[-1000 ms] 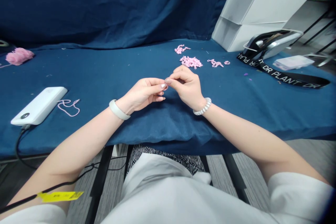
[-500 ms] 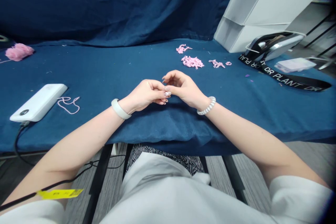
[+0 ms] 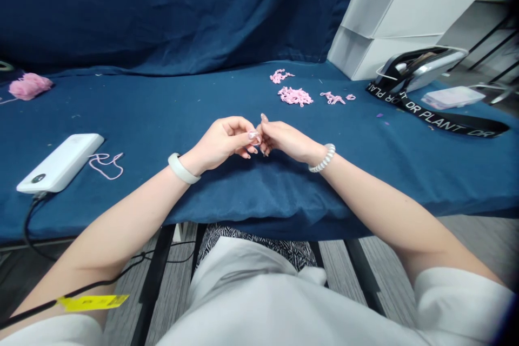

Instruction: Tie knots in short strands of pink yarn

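My left hand [image 3: 229, 142] is pinched closed near the table's front edge, thumb against the fingers. Whatever sits between its fingertips is too small to make out. Touching or nearly touching it, my right hand [image 3: 284, 138] has its fingers curled down and its thumb raised; what it grips, if anything, is hidden. Beyond the hands lie a pile of small pink yarn pieces [image 3: 295, 96], a smaller group [image 3: 280, 75] behind it, and more pink pieces [image 3: 332, 98] to the right.
A white power bank [image 3: 62, 163] with a black cable and a loose pink strand [image 3: 108, 165] lie at left. Pink yarn [image 3: 30, 86] is at far left. On the right are white boxes [image 3: 409, 5], a lettered black strap [image 3: 438, 118] and a clear case [image 3: 453, 97].
My right hand has turned, its thumb now raised and its fingers lower. My left hand has shifted slightly, and the fingertips have changed position against each other.
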A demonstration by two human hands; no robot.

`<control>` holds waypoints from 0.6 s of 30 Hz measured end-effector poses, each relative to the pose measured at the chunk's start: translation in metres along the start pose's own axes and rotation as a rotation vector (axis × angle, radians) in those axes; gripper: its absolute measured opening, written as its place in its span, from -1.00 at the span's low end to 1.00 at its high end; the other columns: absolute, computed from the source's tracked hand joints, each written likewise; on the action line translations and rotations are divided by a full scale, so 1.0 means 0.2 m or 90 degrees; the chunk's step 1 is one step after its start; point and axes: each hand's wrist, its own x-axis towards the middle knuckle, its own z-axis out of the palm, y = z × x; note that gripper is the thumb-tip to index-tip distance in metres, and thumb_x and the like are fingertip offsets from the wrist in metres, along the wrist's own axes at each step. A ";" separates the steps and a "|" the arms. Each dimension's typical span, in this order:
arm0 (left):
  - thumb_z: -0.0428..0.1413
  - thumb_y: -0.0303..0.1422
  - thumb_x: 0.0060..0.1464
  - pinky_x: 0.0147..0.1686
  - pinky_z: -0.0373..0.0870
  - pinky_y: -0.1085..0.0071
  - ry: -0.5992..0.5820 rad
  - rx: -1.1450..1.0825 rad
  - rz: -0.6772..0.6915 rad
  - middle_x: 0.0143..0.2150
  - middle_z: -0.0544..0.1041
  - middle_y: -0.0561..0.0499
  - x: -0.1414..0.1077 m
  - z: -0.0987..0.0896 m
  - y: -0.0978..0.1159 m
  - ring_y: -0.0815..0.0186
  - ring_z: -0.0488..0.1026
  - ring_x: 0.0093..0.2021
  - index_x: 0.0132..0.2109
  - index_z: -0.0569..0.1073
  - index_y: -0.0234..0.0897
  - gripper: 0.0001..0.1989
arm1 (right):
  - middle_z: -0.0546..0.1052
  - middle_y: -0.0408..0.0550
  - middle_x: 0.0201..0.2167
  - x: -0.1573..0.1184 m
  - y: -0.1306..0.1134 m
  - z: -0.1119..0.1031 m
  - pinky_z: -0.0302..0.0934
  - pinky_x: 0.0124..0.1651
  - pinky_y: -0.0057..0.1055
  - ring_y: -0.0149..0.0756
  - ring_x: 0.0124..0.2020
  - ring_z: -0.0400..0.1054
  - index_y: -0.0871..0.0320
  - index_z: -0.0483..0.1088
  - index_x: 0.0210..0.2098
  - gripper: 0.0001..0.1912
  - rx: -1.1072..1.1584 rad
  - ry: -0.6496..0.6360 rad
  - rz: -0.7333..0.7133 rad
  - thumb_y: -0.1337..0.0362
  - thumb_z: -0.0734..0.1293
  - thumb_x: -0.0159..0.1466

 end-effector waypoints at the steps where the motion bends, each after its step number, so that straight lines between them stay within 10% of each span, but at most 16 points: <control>1: 0.38 -0.22 -0.17 -0.55 0.45 0.61 -0.006 0.009 0.005 -0.49 0.53 0.02 0.00 0.00 0.00 0.44 0.49 -0.51 -0.39 0.43 -0.35 -0.65 | 0.39 -0.08 -0.55 0.00 0.00 0.01 0.23 -0.46 -0.54 -0.51 -0.56 0.23 0.25 0.37 -0.50 -0.40 -0.007 -0.025 0.001 -0.17 0.17 0.30; 18: 0.31 -0.28 -0.04 -0.59 0.40 0.63 -0.053 0.082 0.030 -0.45 0.57 0.01 0.00 -0.01 -0.02 0.44 0.51 -0.53 -0.39 0.40 -0.36 -0.72 | 0.35 -0.17 -0.63 -0.01 -0.03 0.05 0.12 -0.51 -0.61 -0.56 -0.61 0.18 0.26 0.27 -0.54 -0.58 0.006 0.015 -0.018 0.24 0.13 0.42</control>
